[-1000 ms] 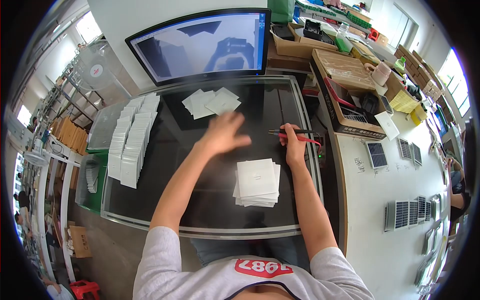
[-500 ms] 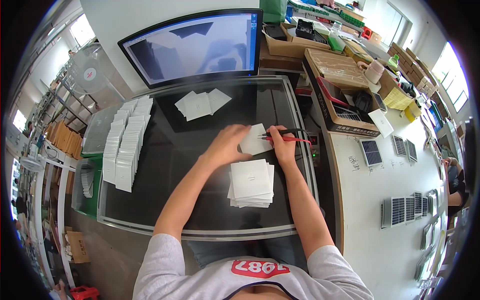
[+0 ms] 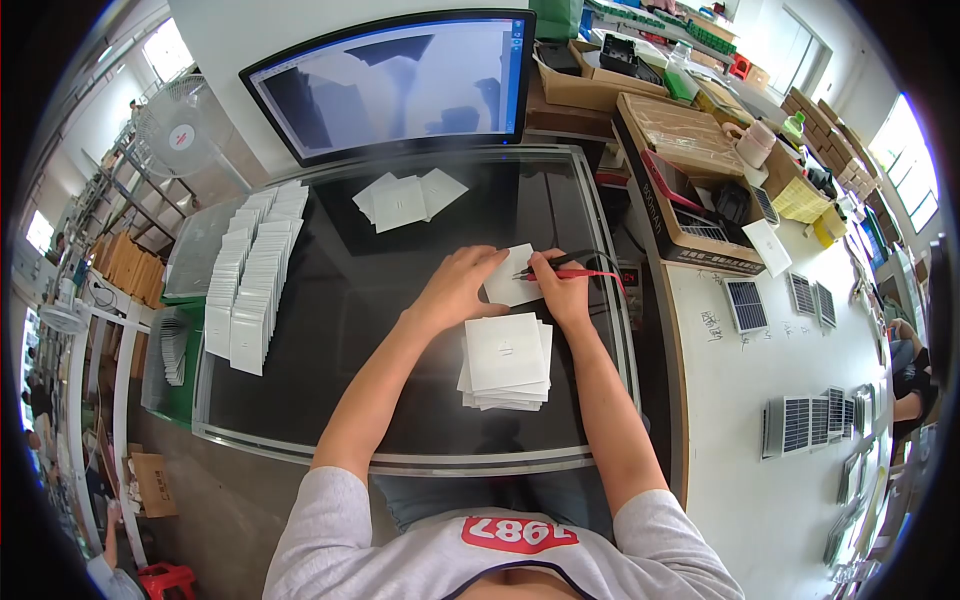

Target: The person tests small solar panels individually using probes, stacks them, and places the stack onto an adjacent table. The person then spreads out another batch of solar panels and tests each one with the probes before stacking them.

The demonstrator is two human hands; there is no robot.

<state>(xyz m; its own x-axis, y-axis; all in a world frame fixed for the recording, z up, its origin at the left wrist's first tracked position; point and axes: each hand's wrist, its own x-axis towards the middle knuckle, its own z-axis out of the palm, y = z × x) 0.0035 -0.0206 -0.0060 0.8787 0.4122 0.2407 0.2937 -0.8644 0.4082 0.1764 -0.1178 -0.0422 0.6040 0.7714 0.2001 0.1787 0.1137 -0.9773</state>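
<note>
1. Right at the frame's centre, here's the white panel (image 3: 508, 288), on the dark table (image 3: 415, 405), just above the stack of white panels (image 3: 505, 352).
2. The left hand (image 3: 458, 290) brackets it from the left, fingers along the upper edge and thumb at the lower: a light hold, by the look of it.
3. Over to the right hand (image 3: 565, 288), and it's gripping two slim probes together, the black probe (image 3: 577, 257) and the red probe (image 3: 580, 273), pen-fashion.
4. The tips are over the panel's face; whether they touch, I can't tell from here.
5. Handling this well, I'd judge, means the left hand pins the panel by its edges, clear of the tips, while the right wrist stays low and steady.
6. Both tips want even, gentle pressure, set slightly apart so they don't meet; a skid could scratch the face.
7. Direction, then: the panel looks nearly square, so no clear long axis, and it sits slightly turned, its right side higher in the frame.
8. The probes do have one: roughly level across the frame, tips pointing left, leads trailing right.
</note>
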